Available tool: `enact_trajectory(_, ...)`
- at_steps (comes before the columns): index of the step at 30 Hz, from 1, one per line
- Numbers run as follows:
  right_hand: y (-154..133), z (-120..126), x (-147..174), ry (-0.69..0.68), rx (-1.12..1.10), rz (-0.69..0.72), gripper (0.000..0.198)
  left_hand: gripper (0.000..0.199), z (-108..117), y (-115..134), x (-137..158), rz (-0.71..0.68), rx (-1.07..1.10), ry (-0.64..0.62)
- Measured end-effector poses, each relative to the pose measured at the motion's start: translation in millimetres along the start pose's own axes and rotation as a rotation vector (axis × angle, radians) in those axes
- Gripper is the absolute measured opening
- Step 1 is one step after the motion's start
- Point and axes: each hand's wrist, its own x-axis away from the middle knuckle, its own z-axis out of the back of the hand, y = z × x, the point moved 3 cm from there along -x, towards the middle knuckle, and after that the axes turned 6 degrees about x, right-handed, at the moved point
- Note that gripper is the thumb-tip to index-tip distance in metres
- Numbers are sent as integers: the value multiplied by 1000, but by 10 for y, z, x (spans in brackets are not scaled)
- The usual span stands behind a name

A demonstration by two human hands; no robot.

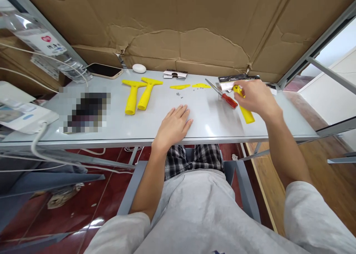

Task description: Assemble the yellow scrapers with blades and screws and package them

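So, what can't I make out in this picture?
All in the head view:
Part of the yellow tool at the right hand: covered by that hand.
What the dark item at left is: blurred into blocks.
The tiny pieces near the yellow strips: too small to identify.
Bottle: cut off by the left edge.

A sheet of creased brown cardboard [189, 16] forms the backdrop to a pale grey desk [214, 113] set within a grey metal frame [297, 64], its glossy top catching patches of light. Below, dark red floor tiles [102, 198] with pale seams mirror a bright streak [96, 222] at left, while wood-toned flooring [264, 180] runs along the right. A blue-grey chair [246, 194] stands at the desk's near edge; a white wall [333, 87] rises beyond the frame at far right.
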Motion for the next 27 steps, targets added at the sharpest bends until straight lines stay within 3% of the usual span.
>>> enact_trajectory(3, 313, -68, -220, -17, 23, -117, 58, 66, -19, -21, 0, -12, 8, 10)
enact_trajectory(10, 736, -416, -660, -69, 55, -159, 56, 66, -2, -8, 0, 4, -12, -12)
enact_trajectory(20, 688, -748, -1031, -28, 69, -193, 54, 66, -31, -35, 7, -5, 13, 17)
enact_trajectory(27, 605, -863, -986, -36, -75, -161, 61, 68, 0, -10, 3, 2, -3, -9)
